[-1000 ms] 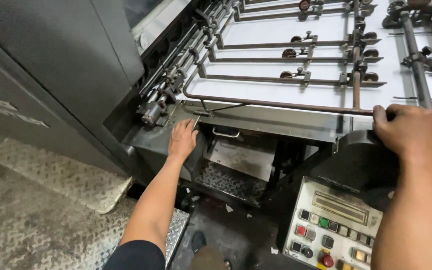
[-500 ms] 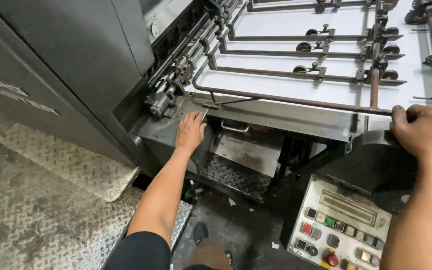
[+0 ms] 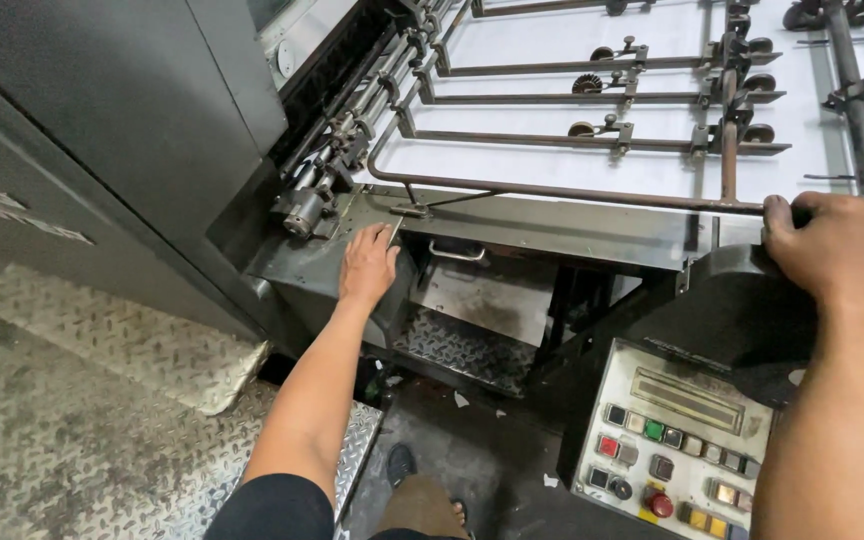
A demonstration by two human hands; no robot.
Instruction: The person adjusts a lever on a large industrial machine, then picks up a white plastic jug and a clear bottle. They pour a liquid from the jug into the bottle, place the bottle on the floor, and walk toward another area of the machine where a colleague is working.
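2 bare hands rest on a big grey printing machine (image 3: 152,120).

The left hand (image 3: 368,264), at 9 o'clock of the frame's middle, lies flat with fingers loose on a metal ledge (image 3: 302,262), gripping nothing. The right hand (image 3: 832,252), at 3 o'clock, curls over a black cover (image 3: 732,310), fingers touching a long steel rod (image 3: 572,192). A white sheet (image 3: 592,155) lies under wheeled bars at 12 o'clock. A button panel (image 3: 677,440) sits at 5 o'clock of the middle.
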